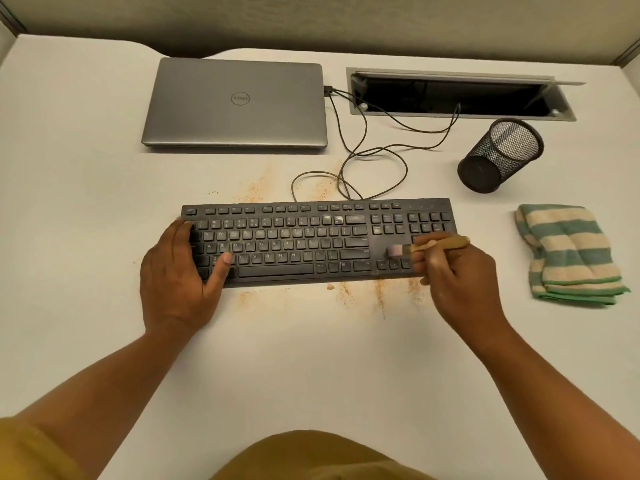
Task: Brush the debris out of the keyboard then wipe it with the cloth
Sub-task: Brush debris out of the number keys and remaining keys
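— So, where does the brush (446,242) sit against the keyboard (294,244)?

— Over its right part. The right hand (453,275) pinches the wooden handle, fingers (424,259) curled round it. The bristles point left and touch down at the arrow keys, between the main block and the number pad. Blur hides which key exactly.

— And the long axis?

— The keyboard runs left to right across the counter (86,202), front edge toward the person. The brush handle lies nearly along that same line, its butt end out to the right.

— The other hand?

— The left hand (176,271) lies flat on the keyboard's left end, holding nothing, thumb by the bottom row. It seems to pin the board down.

— Debris?

— Orange crumbs (346,296) lie on the counter just in front of the front edge, and more behind the back edge.

— The cloth?

— The striped cloth (568,254) lies folded on the counter to the right of the keyboard, apart from it and nearer the right hand. I judge that hand the natural one to reach it once the brush is put down.
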`<state>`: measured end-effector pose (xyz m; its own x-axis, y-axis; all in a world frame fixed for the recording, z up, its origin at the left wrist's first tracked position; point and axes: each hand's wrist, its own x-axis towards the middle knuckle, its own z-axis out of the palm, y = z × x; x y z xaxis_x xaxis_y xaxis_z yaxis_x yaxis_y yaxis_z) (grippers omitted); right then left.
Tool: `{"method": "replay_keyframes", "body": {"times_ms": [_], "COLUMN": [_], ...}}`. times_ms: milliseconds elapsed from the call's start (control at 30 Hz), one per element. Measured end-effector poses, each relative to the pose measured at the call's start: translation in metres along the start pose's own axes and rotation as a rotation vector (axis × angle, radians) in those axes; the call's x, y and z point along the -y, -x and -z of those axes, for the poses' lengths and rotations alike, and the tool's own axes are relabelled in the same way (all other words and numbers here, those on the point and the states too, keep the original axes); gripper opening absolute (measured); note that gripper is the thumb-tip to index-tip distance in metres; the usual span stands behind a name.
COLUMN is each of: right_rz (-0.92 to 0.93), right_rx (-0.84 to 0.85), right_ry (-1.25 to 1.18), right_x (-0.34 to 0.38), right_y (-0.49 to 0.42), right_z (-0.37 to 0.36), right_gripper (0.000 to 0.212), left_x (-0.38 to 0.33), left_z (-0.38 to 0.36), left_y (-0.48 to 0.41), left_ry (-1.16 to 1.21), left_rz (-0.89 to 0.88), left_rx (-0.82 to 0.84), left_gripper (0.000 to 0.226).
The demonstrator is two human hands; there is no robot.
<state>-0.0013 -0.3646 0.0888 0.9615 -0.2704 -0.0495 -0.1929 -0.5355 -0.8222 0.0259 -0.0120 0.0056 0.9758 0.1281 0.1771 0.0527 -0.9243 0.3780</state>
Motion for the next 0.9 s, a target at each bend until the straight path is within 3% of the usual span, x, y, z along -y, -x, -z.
{"method": "replay_keyframes", "body": {"times_ms": [100,233,333,467,567,667,800,900], "right_rz": [-0.059,-0.079,-0.083,-0.078,-0.100,-0.140,-0.240,-0.252], "right_rx": [0.106,0.006,0.122,0.040,0.156,0.045,0.162,0.074], "right_ry": [-0.029,-0.097,-0.079,-0.093,-0.083,-0.117,-0.185,-0.186], "right_x": [-0.003,-0.006,-0.006,-0.008,-0.009,-0.009,-0.005,-0.004], "right_y": [0.008,0.004,0.003,-0.001,-0.002,-0.007,-0.015,-0.023], "right_z": [-0.002,-0.001,-0.002,0.001,0.000,0.001,0.001,0.004], "right_gripper": [0.032,0.032,0.032,0.032,0.033,0.035,0.035,0.035], "left_x": [-0.001,-0.002,-0.002,-0.002,-0.002,0.000,-0.002,-0.002], "left_z": [0.001,0.001,0.000,0.000,0.000,-0.001,-0.001,-0.001], "left_y": [0.000,0.000,0.000,0.000,0.001,0.000,0.000,0.000], "left_ry": [0.012,0.013,0.011,0.007,0.003,0.002,0.009,0.004], "left_rz": [-0.013,-0.009,-0.009,-0.008,-0.008,-0.008,-0.004,-0.002], "left_rx": [-0.006,-0.012,-0.012,-0.011,-0.010,-0.009,-0.012,-0.011], "left_gripper": [0.075,0.074,0.075,0.075,0.075,0.075,0.075,0.075]}}
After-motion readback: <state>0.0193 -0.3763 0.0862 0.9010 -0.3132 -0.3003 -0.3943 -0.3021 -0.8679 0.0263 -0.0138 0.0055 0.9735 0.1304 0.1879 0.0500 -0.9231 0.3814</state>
